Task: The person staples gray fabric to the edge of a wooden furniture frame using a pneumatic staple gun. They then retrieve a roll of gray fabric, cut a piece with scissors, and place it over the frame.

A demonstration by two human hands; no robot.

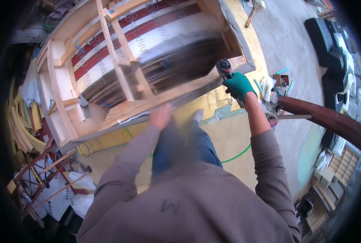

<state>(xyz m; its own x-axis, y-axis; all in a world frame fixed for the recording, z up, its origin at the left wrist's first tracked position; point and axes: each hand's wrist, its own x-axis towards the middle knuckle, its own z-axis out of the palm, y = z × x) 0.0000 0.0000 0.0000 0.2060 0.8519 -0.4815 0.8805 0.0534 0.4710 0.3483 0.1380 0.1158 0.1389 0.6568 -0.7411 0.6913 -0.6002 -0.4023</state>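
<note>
A large wooden furniture frame (121,106) lies bottom up before me, with grey fabric (188,95) along its near rail. My left hand (161,116), bare, is at that rail with its fingers bent over the edge, gripping the fabric there; its fingertips are slightly blurred. In a green glove, my right hand (238,86) is closed around the handle of a staple gun (224,68). The tool's dark head points up and away, by the frame's near right corner.
Zigzag springs (140,42) span the frame's far side. A green hose (239,154) curves over the floor behind my legs. At right a dark red beam (322,119) juts in, near dark cushioned pieces (324,48). Wood scraps (24,125) and a red metal rack (36,182) crowd the left.
</note>
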